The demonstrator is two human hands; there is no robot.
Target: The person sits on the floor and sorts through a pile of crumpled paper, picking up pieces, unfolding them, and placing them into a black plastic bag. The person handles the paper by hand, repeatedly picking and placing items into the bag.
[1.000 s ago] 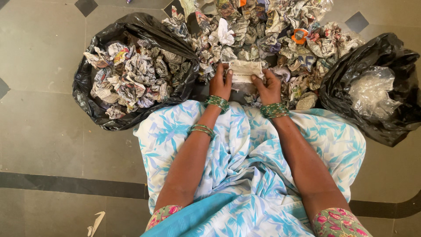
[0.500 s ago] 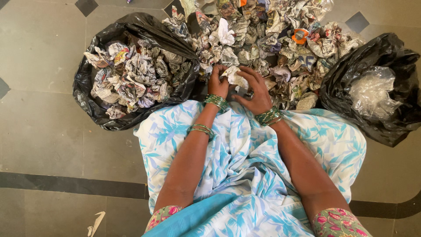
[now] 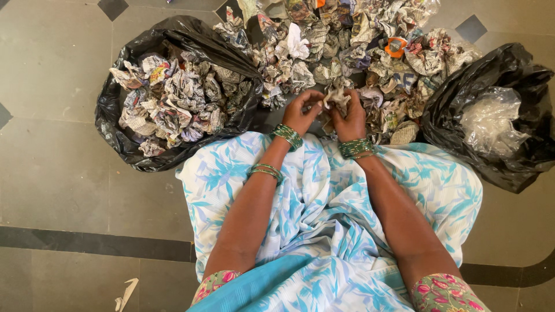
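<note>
Single head-worn camera, looking steeply down from above seated person's lap toward grey tiled floor [image 3: 52, 86]. Close range: forearms and both hands fill centre, heap of crumpled newspaper balls [image 3: 358, 40] along top edge.

paper heap [image 3: 370, 40] ahead, bags [image 3: 173, 92] flanking

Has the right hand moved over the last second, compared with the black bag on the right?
Yes. The right hand has closed around the paper wad, staying roughly as far from the right black bag.

Black bag [image 3: 115, 110] w/ crumpled paper (left), bag of clear plastic [image 3: 491, 124], grey tiled floor [image 3: 52, 173]
</note>
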